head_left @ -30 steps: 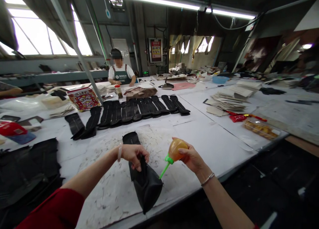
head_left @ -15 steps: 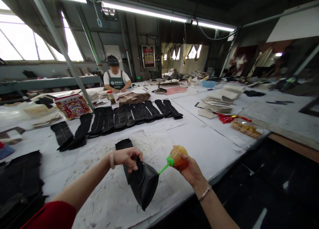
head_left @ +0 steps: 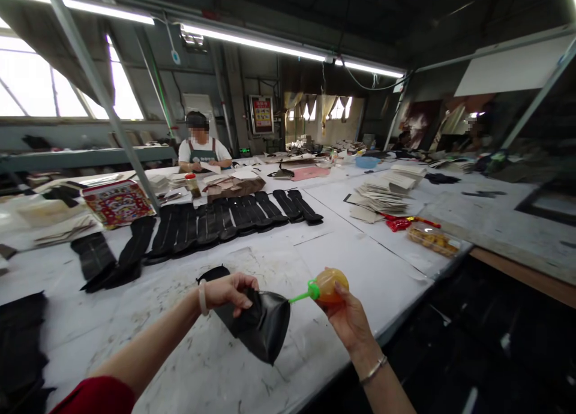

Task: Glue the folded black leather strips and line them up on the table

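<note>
My left hand (head_left: 236,293) is closed on a black leather-like piece (head_left: 265,330), pinching a fold of it between thumb and fingers. The piece is bent and held above the white table, and its far end reaches back past my wrist. In my right hand (head_left: 348,318) is a round squeeze bottle (head_left: 330,285) with amber liquid and a green cap. The bottle lies on its side in my grip, its thin green nozzle (head_left: 299,296) pointing left. The nozzle tip meets the right edge of the black piece; whether liquid comes out cannot be seen.
Behind my hands a row of black pieces (head_left: 220,222) crosses the white table (head_left: 351,264). More black material (head_left: 20,342) lies at left. Paper-like sheets (head_left: 382,192) and a clear food box (head_left: 432,241) stand at right. A co-worker (head_left: 202,150) sits across the table.
The black piece has tilted, its lower tip rising slightly. The bottle has turned more level and moved a little right, its nozzle still at the edge. The view has shifted slightly right.
</note>
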`<action>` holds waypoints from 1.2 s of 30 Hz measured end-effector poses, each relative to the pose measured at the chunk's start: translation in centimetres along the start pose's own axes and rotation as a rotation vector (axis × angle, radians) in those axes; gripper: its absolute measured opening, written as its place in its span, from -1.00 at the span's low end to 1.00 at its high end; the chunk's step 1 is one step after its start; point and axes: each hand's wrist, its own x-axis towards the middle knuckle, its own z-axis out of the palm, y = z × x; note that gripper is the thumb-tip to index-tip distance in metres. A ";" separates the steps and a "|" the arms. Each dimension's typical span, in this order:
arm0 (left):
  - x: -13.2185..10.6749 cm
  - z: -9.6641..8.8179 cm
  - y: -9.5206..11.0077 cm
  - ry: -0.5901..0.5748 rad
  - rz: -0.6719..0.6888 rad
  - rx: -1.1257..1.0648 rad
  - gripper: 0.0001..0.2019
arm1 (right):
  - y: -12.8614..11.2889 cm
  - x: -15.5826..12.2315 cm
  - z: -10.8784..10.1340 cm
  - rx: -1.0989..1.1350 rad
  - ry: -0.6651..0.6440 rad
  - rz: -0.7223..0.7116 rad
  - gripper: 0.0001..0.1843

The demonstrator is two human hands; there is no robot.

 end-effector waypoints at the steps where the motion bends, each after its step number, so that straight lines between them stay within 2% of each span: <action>1: 0.1 0.0 0.0 0.004 0.005 -0.005 -0.65 | 0.0 0.0 0.0 -0.001 0.002 -0.010 -0.51; 21: 0.9 -0.2 0.5 0.060 0.053 -0.033 -0.62 | -1.2 -1.3 0.0 -0.066 0.028 -0.177 -0.40; 36: 1.5 0.0 1.2 0.121 0.091 -0.072 -0.61 | -1.0 -2.3 0.0 -0.079 0.006 -0.226 -0.38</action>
